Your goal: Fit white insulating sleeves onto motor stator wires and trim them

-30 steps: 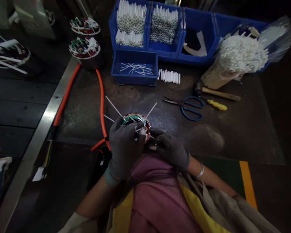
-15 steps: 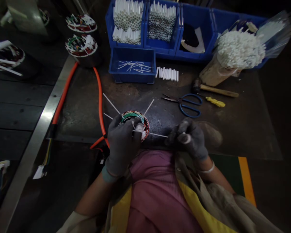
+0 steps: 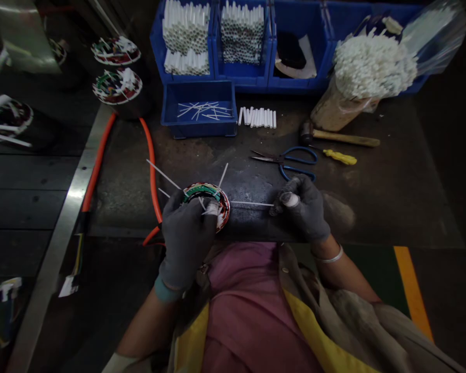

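**Item 1, on the counter (image 3: pixel 248 178):** a wound motor stator (image 3: pixel 206 199) lies just in front of you, its windings green, red and white, with thin white strips standing out from it at several angles.

**Item 2:** your left hand (image 3: pixel 186 241), in a grey glove, sits over the near side of the stator, its fingers (image 3: pixel 192 220) closed down on the windings.

**Item 3:** your right hand (image 3: pixel 305 210), also gloved, is apart from the stator, to its right. Its fingers (image 3: pixel 295 189) pinch a small white roll (image 3: pixel 290 199) and a long white strip (image 3: pixel 252 203), which runs level across to the stator's edge.

**Beyond the stator:** a low blue bin (image 3: pixel 200 129) of loose white strips; a row of short white tubes (image 3: pixel 257 117); blue-handled scissors (image 3: pixel 295 161); a yellow-handled screwdriver (image 3: pixel 339 157); a wooden-handled hammer (image 3: pixel 344 138); a sack of white tubes (image 3: pixel 375 67); and taller blue bins (image 3: pixel 186 77) packed with white tubes.

**To your left:** an orange cable (image 3: pixel 151 160) curves beside a steel edge strip (image 3: pixel 77 191), with two more wound stators (image 3: pixel 117 86) farther off.
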Motion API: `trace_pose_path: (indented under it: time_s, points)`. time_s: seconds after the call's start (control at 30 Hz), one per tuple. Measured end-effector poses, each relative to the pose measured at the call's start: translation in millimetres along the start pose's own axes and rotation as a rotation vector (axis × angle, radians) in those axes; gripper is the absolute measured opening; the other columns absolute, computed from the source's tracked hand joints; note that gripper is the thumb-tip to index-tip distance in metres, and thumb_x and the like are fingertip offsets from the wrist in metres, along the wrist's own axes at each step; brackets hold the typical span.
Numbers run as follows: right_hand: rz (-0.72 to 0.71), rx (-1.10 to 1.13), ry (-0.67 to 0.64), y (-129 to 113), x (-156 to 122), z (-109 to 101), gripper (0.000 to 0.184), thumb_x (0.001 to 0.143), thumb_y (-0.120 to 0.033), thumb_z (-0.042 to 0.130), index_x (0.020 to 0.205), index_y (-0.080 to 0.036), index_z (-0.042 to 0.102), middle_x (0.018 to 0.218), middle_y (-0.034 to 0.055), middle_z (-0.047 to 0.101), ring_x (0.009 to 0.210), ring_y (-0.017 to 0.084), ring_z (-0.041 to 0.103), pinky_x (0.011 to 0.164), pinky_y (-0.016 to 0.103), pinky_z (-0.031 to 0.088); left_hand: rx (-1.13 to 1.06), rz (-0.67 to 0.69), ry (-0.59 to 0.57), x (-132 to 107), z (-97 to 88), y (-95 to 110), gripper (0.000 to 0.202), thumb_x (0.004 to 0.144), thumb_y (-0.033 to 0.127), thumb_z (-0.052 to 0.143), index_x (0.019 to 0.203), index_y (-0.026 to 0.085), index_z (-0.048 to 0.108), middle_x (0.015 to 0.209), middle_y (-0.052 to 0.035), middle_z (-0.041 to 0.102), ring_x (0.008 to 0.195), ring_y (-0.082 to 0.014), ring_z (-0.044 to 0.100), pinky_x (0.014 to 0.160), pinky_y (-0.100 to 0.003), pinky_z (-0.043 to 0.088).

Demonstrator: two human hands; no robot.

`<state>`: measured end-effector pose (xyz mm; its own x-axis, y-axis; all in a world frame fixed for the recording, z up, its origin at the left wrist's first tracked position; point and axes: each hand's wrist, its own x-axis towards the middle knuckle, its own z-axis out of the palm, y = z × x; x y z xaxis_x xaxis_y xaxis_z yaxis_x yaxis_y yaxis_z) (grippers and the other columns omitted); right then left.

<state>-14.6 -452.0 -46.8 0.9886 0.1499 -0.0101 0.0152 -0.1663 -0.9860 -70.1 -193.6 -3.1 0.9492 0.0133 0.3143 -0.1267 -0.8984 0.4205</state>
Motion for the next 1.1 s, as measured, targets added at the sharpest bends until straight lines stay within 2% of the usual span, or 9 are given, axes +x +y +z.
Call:
trace_pose_path:
  time_s: [0.2,0.4,0.47,0.6,0.7,0.8,0.9,1.0,1.1]
  points:
    - [-0.014,0.042,-0.071,-0.8,6.2,6.3,0.031,0.091,-0.051,0.071,0.089,-0.027,0.052,0.067,-0.0029,0.068,0.06,0.019,0.065,0.06,0.033,0.052,0.007,0.007,-0.004,1.5,-0.5,0.6,0.028,0.099,0.026,0.051,0.076,0.022,0.065,0.078,-0.0035,0.072,0.081,-0.0252,0.066,0.106,-0.05,0.048]
    - [-0.08,-0.042,-0.105,-10.7,13.9,8.7,0.029,0.09,-0.047,0.073,0.085,-0.025,0.055,0.07,-0.0026,0.067,0.064,0.017,0.063,0.061,0.03,0.049,0.02,-0.003,-0.066,2.4,-5.3,2.8,0.038,0.101,0.026,0.046,0.063,0.024,0.045,0.062,0.0003,0.056,0.063,-0.0206,0.055,0.108,-0.05,0.046]
    - [-0.127,-0.089,-0.104,-13.8,18.2,16.5,0.027,0.089,-0.044,0.074,0.085,-0.024,0.057,0.075,-0.0024,0.067,0.068,0.016,0.062,0.062,0.028,0.047,0.054,0.0,-0.087,2.2,-5.8,2.4,0.036,0.102,0.026,0.045,0.065,0.024,0.046,0.063,-0.0005,0.058,0.065,-0.0216,0.057,0.11,-0.051,0.045]
    - [-0.146,-0.072,-0.209,-17.8,28.8,44.5,0.028,0.091,-0.048,0.07,0.086,-0.022,0.059,0.077,-0.0023,0.065,0.07,0.015,0.06,0.064,0.027,0.045,0.122,-0.012,-0.11,1.9,-4.5,1.5,0.033,0.102,0.028,0.044,0.072,0.022,0.056,0.066,-0.0027,0.063,0.067,-0.0236,0.061,0.113,-0.053,0.044]
    - [-0.128,-0.064,-0.227,-18.2,32.7,61.0,0.031,0.091,-0.05,0.07,0.084,-0.021,0.059,0.079,-0.0019,0.065,0.073,0.015,0.06,0.066,0.027,0.045,0.071,-0.066,-0.052,2.3,-2.6,3.4,0.026,0.1,0.029,0.05,0.082,0.021,0.068,0.081,-0.005,0.073,0.084,-0.0261,0.067,0.106,-0.049,0.049]
    - [-0.111,-0.053,-0.227,-16.7,30.9,64.7,0.028,0.089,-0.045,0.074,0.084,-0.021,0.061,0.08,-0.002,0.066,0.075,0.015,0.061,0.067,0.027,0.045,0.003,-0.125,0.051,3.4,-1.4,7.3,0.017,0.094,0.025,0.061,0.1,0.024,0.077,0.102,-0.0035,0.078,0.102,-0.0271,0.07,0.096,-0.044,0.054]
    - [-0.123,-0.026,-0.252,-14.8,26.9,60.7,0.022,0.089,-0.042,0.075,0.087,-0.022,0.066,0.084,-0.0016,0.069,0.08,0.016,0.064,0.072,0.028,0.047,-0.013,-0.123,0.094,4.0,-2.0,10.3,0.018,0.089,0.019,0.065,0.1,0.025,0.078,0.103,-0.0014,0.079,0.101,-0.0258,0.072,0.094,-0.042,0.056]
    - [-0.174,-0.017,-0.215,-14.2,24.5,57.4,0.021,0.088,-0.04,0.078,0.087,-0.022,0.069,0.088,-0.0004,0.071,0.086,0.018,0.066,0.079,0.03,0.049,-0.011,-0.136,0.159,2.2,-2.9,11.1,0.014,0.091,0.019,0.066,0.098,0.024,0.077,0.101,-0.0016,0.079,0.103,-0.0254,0.073,0.094,-0.041,0.057]
    - [-0.162,0.02,-0.228,-15.6,24.2,57.8,0.021,0.086,-0.041,0.081,0.086,-0.022,0.071,0.087,0.0,0.072,0.085,0.019,0.068,0.077,0.03,0.051,-0.018,-0.142,0.184,-1.2,-1.9,12.3,0.02,0.093,0.023,0.068,0.111,0.022,0.074,0.111,-0.0043,0.078,0.105,-0.0248,0.074,0.093,-0.039,0.058]
